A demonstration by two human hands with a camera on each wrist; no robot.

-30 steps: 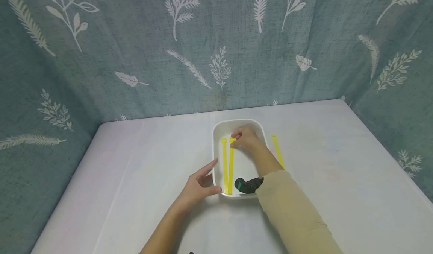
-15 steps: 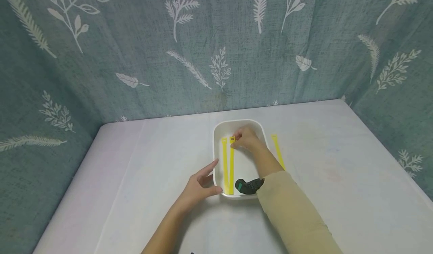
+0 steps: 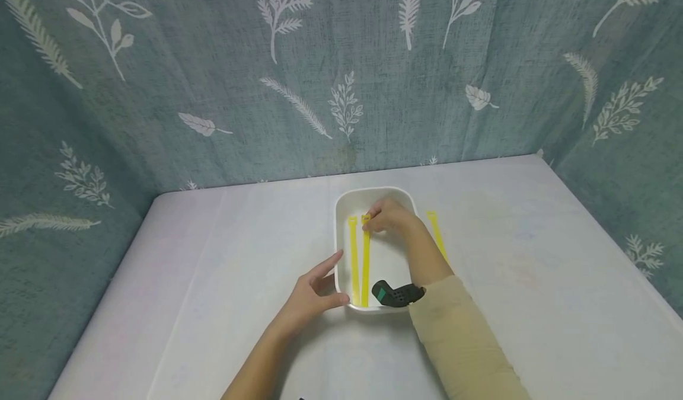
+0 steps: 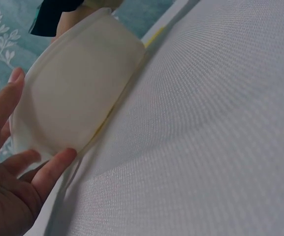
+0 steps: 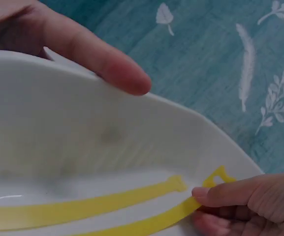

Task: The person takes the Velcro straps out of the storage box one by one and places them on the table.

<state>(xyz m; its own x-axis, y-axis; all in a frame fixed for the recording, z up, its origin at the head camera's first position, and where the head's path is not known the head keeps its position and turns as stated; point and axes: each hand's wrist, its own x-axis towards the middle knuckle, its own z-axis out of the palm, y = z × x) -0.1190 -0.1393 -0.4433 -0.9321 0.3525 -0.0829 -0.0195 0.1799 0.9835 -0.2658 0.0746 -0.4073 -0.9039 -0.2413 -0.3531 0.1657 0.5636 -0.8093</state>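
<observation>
A white rectangular container [image 3: 386,261] sits on the table. My right hand [image 3: 389,215] reaches into its far half and pinches a yellow strap [image 3: 365,264] between thumb and finger, just below the strap's slotted end. A second yellow strap [image 5: 82,206] lies alongside on the container floor, to the left in the head view. My left hand [image 3: 315,290] rests against the near left corner, thumb at the near rim and index finger on the left rim. In the left wrist view its fingers [image 4: 55,169] are spread against the outer wall.
A third yellow strap [image 3: 437,234] lies on the white-covered table [image 3: 229,269], right of the container and partly behind my right forearm. A black device [image 3: 395,293] is on my right wrist. Teal curtains [image 3: 224,80] with white leaf prints stand behind the table and at both sides.
The held strap's slotted end turns slightly in my right fingers. My right forearm shifts a little to the right; my left hand keeps its place on the container.
</observation>
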